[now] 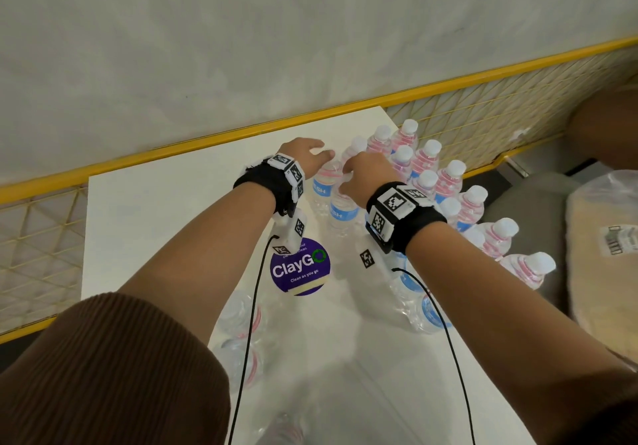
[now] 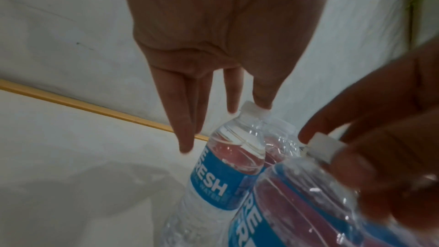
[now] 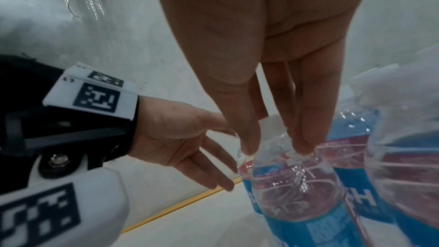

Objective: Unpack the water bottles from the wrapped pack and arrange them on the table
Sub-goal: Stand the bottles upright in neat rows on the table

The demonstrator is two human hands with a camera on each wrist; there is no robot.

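On the white desk (image 1: 145,223), the right hand (image 1: 366,177) pinches the cap of a bottle (image 1: 341,211) between thumb and fingers, while the left hand (image 1: 307,160) hovers with fingers straight and relaxed, thumb tip touching the cap of a second bottle (image 1: 322,185) standing just beside the first at its 11 o'clock. A cluster of upright bottles (image 1: 445,182) stands at 2 o'clock from the hands along the yellow rail (image 1: 207,139), and the wrapped pack (image 1: 245,337) lies at 6 o'clock near a purple sticker (image 1: 300,270).
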